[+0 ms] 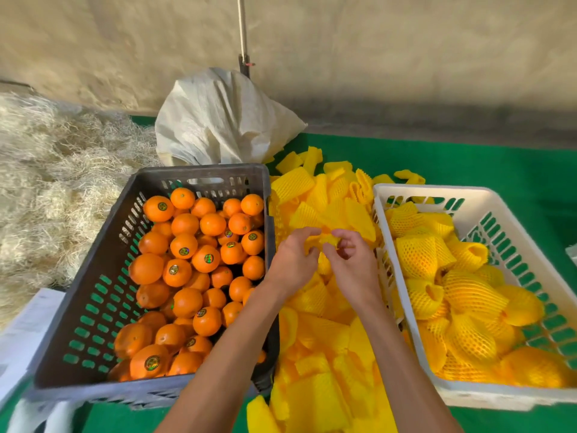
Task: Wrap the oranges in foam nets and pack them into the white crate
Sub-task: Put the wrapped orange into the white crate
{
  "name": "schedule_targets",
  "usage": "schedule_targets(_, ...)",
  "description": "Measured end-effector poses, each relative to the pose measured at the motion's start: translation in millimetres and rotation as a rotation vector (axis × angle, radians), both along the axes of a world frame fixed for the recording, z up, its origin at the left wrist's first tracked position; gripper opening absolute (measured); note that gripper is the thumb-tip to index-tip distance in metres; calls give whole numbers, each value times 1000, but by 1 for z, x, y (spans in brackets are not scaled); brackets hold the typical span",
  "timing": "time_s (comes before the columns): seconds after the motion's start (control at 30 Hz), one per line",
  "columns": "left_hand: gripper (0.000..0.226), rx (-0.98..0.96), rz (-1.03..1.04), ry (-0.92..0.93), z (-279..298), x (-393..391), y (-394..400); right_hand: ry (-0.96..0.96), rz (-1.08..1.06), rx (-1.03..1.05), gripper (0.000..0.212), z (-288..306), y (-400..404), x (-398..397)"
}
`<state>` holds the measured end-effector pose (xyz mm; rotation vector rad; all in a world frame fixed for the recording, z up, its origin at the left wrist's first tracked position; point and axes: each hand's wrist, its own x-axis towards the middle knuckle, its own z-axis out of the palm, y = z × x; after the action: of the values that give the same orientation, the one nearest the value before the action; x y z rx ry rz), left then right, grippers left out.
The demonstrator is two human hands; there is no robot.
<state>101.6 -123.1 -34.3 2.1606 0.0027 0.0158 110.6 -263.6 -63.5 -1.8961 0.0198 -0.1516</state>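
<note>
Foam net (pixel 327 239) was pinched between both hands over the loose yellow net pile (pixel 321 339), between the two crates. Left hand (pixel 292 260) and right hand (pixel 354 264) each had fingers curled on it. Bare oranges (pixel 187 276) sat in the dark crate (pixel 93 295) at left; wrapped oranges (pixel 462 295) lay in the white crate (pixel 530 245) at right. White sack (pixel 221 120) stood behind.
</note>
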Motion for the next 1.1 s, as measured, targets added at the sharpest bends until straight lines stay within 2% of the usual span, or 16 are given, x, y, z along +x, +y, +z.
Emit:
schedule_targets(0.17, 25, -20, 51, -126, 22, -15, 14, -93, 38, 39, 25, 30, 12, -12)
schedule_targets(0.33, 22, -248, 227, -217, 37, -33, 32, -143, 70, -129, 42, 47, 49, -25)
schedule_targets(0.5, 20, -282, 392, -243, 37, -42, 68, -220, 119, -292, 25, 57, 85, -30)
schedule_targets(0.57, 20, -310, 430, -250, 36, -44, 83, -204, 82, -236, 21, 58, 98, -31)
schedule_targets(0.67, 18, -330, 458, -233, 31, -44, 113, -128, 82, -31, 10, 57, 112, -28)
schedule_targets(0.73, 18, -314, 442, -133, 26, -42, 135, -80, 126, -37, 11, 54, 119, -23)
schedule_targets(0.8, 23, -235, 444, -23, 18, -37, 156, -64, 165, -132, 14, 48, 127, -18)
schedule_targets(0.87, 24, -35, 459, 61, 8, -28, 175, -78, 190, -212, 16, 43, 137, -14)
schedule_targets(0.93, 7, 139, 504, 212, -1, -17, 189, -106, 202, -246, 16, 39, 145, -10)
schedule_targets(1.0, 44, 267, 511, 371, -12, -5, 199, -121, 203, -274, 18, 37, 152, -5)
schedule_targets(1.03, 56, 312, 506, 422, -17, 0, 202, -122, 199, -286, 18, 36, 154, -2)
schedule_targets(1.1, 61, 412, 506, 470, -27, 10, 206, -127, 194, -302, 18, 34, 159, 3)
